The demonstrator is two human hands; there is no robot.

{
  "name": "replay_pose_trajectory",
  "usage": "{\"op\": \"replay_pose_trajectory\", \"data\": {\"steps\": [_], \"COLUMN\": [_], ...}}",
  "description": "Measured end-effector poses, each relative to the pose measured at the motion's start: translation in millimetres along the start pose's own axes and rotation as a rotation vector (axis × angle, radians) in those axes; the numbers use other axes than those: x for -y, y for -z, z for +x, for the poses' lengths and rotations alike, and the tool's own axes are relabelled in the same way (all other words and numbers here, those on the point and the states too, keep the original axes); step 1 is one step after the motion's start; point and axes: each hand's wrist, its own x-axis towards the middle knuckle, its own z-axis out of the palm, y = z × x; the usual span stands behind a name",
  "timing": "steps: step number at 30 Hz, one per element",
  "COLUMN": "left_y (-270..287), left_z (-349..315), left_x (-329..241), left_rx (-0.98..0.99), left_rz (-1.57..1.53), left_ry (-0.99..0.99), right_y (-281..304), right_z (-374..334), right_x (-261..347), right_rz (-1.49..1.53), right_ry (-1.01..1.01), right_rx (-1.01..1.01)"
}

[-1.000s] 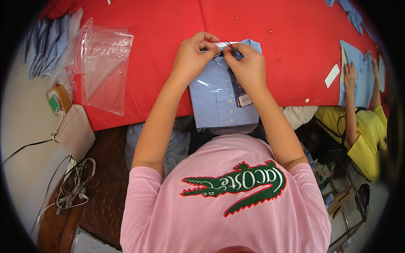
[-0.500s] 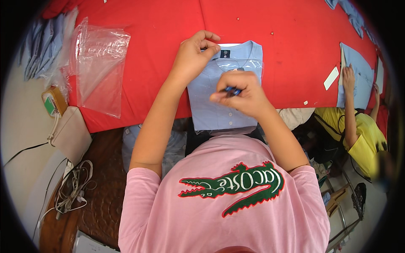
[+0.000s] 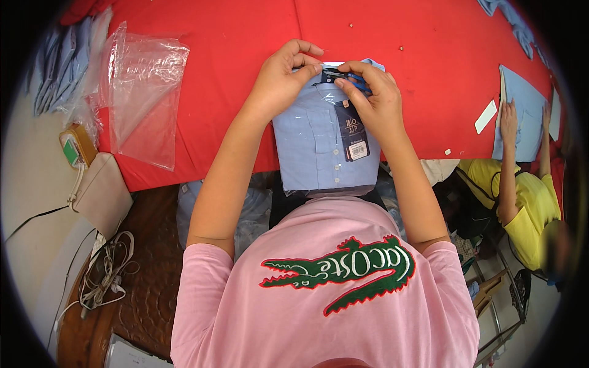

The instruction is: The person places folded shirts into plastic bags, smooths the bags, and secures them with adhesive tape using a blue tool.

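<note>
A folded light-blue shirt (image 3: pixel 307 156) in a clear plastic bag lies in front of me on the red-covered table, a dark hang tag (image 3: pixel 353 132) showing on its front. My left hand (image 3: pixel 285 80) is at the left of the collar, thumb and fingers pinched together; what they hold is too small to make out. My right hand (image 3: pixel 374 98) grips small blue thread snips (image 3: pixel 359 82), their metal blades lying over the dark neck label (image 3: pixel 330 76) inside the collar. Its fingers partly cover the snips and the collar's right side.
Empty clear bags (image 3: pixel 147 101) lie at the left, beside bagged blue garments (image 3: pixel 64 67). A white card (image 3: pixel 486 117) sits to the right. Beyond it, a co-worker in yellow (image 3: pixel 531 208) has both hands on another blue shirt (image 3: pixel 524 113). Coiled cables (image 3: pixel 107 273) lie lower left.
My right hand has moved up from over the shirt's front to the collar with the snips, uncovering the hang tag. My left hand stays at the collar. The co-worker's hands have shifted slightly.
</note>
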Motion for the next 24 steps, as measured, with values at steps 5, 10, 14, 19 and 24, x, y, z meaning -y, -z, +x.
{"op": "replay_pose_trajectory", "data": {"steps": [5,10,14,19,24], "left_y": [0,2,12,19,19], "left_z": [0,0,-2,2,5], "left_x": [0,-1,-6,6,7], "left_rx": [-0.01,-0.006,-0.018,0.009,0.008], "left_rz": [0.025,0.052,0.194,0.065,0.058], "left_ry": [-0.008,0.0,0.02,0.004,0.014], "right_y": [0,-2,2,5,-3], "right_z": [3,4,4,8,11], "right_x": [1,-8,-10,0,11], "right_rz": [0.025,0.123,0.256,0.027,-0.085], "right_ry": [-0.023,-0.087,-0.277,-0.02,0.093], "right_rx": [0.017,-0.013,-0.079,0.038,0.092]}}
